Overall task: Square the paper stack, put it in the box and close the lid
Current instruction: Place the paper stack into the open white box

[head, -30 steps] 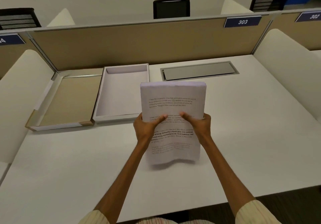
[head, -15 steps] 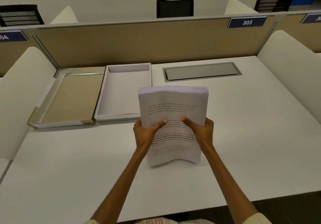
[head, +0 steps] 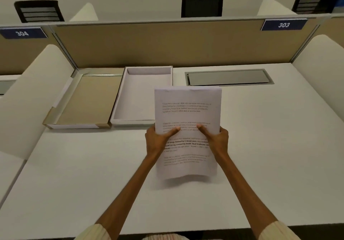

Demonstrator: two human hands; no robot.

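Note:
A stack of printed paper (head: 187, 109) stands nearly upright over the white desk, its bottom edge bowed close to the desk top. My left hand (head: 158, 141) grips its left side and my right hand (head: 216, 140) grips its right side, thumbs on the printed front. An empty white box (head: 141, 96) lies open on the desk behind and left of the stack. Its lid (head: 87, 100), tan inside, lies upturned to the left of the box and touches it.
A tan partition (head: 167, 44) with number plates 303 and 304 runs along the desk's far edge. A grey cable hatch (head: 229, 77) is set into the desk at the back right. Curved white side dividers (head: 33, 94) flank the desk.
The stack has stayed in both hands and shifted slightly down and toward me, with its top edges looking more even. The box and lid have not moved.

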